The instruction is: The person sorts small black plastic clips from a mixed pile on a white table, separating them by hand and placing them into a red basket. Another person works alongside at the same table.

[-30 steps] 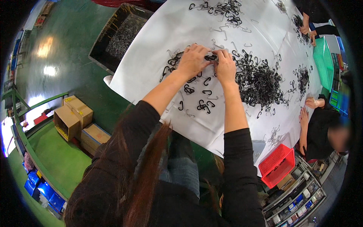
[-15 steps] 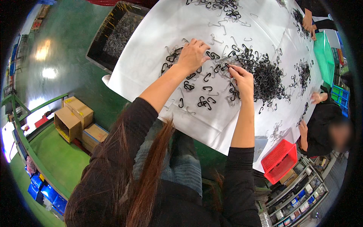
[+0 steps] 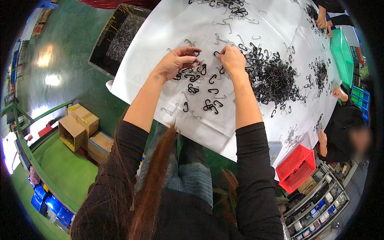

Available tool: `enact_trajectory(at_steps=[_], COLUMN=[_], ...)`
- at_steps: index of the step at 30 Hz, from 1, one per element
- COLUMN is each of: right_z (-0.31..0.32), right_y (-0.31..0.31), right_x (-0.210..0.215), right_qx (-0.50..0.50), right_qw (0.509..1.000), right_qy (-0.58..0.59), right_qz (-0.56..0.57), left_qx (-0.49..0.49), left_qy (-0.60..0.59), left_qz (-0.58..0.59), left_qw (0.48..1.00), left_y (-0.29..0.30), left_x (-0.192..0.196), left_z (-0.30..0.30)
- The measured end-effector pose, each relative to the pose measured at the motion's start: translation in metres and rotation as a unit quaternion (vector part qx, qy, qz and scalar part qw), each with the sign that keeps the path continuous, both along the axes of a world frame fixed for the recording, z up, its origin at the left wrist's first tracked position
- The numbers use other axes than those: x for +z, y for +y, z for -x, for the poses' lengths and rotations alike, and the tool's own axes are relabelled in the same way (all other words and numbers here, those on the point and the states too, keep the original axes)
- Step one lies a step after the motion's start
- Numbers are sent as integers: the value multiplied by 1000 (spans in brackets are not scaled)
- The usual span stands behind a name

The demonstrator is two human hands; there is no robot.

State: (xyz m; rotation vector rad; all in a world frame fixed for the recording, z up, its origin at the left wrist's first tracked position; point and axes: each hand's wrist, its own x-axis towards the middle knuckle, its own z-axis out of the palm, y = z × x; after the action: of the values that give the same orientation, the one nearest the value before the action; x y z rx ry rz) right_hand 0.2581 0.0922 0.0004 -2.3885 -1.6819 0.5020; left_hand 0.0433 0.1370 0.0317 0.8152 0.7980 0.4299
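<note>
Both my hands are above a white-covered table [image 3: 149,56] strewn with small black and grey metal hooks. My left hand [image 3: 174,64] is curled, with a black hook [image 3: 197,53] between its thumb and fingers. Opposite it, my right hand [image 3: 233,61] pinches another black hook [image 3: 216,53] at the fingertips. Between and below the hands lie loose black hooks [image 3: 213,91], with some thin grey ones among them. To the right of my right hand spreads a dense heap of black hooks [image 3: 278,78].
A red plastic basket [image 3: 289,163] stands at the table's near right edge, a green one [image 3: 339,44] at the far right. Co-workers' hands [image 3: 340,94] work along the right side. Left of the table is a dark bin [image 3: 100,50] of metal pieces; cardboard boxes [image 3: 72,134] stand lower left.
My left hand has moved left and toward me, its fingers now curled on a hook. My right hand has lifted away from the heap, up and left, carrying a hook.
</note>
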Motion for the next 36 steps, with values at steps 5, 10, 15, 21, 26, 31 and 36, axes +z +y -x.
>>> enact_trajectory(at_steps=[5,10,15,21,26,31,36], right_z=[-15,-11,4,17,5,4,11], right_y=[-25,-80,-76,-70,-88,-126,-111], right_x=[29,48,25,7,23,44,28], right_qx=[-95,-215,-76,137,38,-206,-173], right_qw=[916,595,921,988,956,610,814], right_qy=[388,769,380,58,285,765,553], right_qz=[42,-88,28,31,63,-14,22], left_qx=[-34,11,46,-9,61,59,3], left_qy=[169,359,291,152,-90,230,401], left_qz=[-104,-517,-373,-53,103,-150,-447], left_qw=[980,777,880,987,989,960,800], left_y=[-17,-49,-33,-17,-24,-23,-27], left_x=[-16,-37,-29,-2,-1,-19,-38], left_z=[-11,-42,-31,15,32,14,-17])
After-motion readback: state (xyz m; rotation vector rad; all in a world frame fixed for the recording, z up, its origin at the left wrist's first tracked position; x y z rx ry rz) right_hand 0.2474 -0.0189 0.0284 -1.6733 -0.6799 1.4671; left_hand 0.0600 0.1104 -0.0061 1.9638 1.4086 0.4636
